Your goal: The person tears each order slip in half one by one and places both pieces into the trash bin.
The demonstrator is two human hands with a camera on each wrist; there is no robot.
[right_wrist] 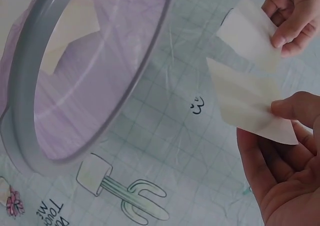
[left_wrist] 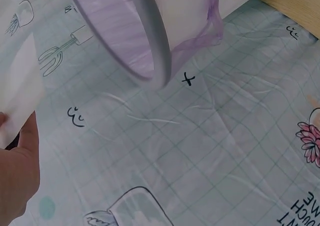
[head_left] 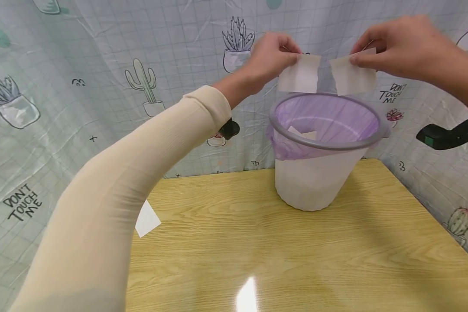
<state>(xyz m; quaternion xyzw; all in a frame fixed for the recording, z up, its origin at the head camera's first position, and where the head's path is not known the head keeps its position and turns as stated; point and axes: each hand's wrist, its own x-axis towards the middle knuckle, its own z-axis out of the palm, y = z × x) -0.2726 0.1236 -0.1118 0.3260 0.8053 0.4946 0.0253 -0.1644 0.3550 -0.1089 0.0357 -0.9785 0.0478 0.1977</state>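
Observation:
High over the bin's back rim, my left hand (head_left: 271,58) pinches a torn piece of white paper (head_left: 302,74) between thumb and fingers. To its right, my right hand (head_left: 407,50) pinches another torn piece (head_left: 352,77) the same way. The two ragged edges face each other with a small gap between them. Below stands a white trash bin (head_left: 312,182) with a grey rim (head_left: 327,145) and a purple liner (head_left: 335,115) folded over it. Inside the bin lie paper pieces (right_wrist: 75,28), seen best in the right wrist view.
The bin stands at the back of a wooden table (head_left: 226,242), against a cactus-print curtain (head_left: 187,65). A white sheet of paper (head_left: 147,221) lies at the table's left, partly hidden by the left sleeve (head_left: 113,190). Black wrist mounts (head_left: 448,135) show beside the arms.

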